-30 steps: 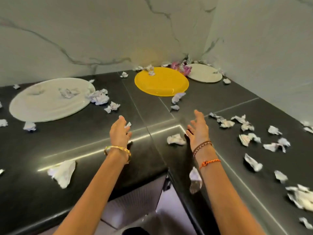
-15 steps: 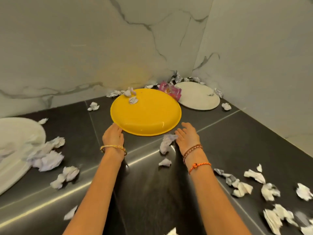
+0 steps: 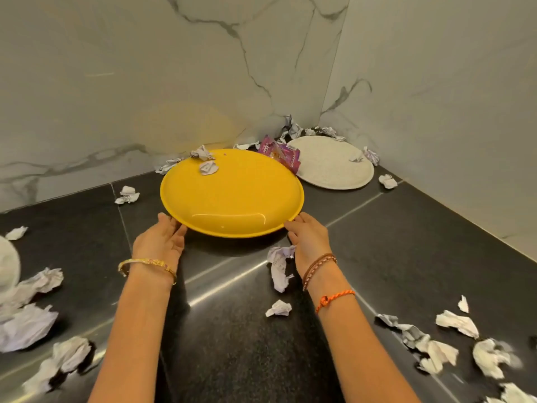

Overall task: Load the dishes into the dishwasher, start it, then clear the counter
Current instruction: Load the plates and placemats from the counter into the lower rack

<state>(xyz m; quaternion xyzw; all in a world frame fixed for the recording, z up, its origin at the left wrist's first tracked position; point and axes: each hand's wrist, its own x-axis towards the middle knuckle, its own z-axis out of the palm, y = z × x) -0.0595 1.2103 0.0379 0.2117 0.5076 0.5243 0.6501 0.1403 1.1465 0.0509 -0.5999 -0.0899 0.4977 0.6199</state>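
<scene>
Yellow plate (image 3: 232, 196) now being tilted up off black worktop (image 3: 406, 242), near rim being gripped by left hand (image 3: 159, 242) and right hand (image 3: 308, 238); crumpled paper (image 3: 208, 167) being carried on it.

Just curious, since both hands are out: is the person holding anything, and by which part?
Yes, the yellow plate. The left hand and right hand grip its near rim, one at each side, lifting that edge.

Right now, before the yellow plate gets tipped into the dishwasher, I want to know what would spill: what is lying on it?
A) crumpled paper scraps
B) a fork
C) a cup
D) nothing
A: two crumpled paper scraps sit near the far rim of the yellow plate, which both hands hold by its near edge.
</scene>
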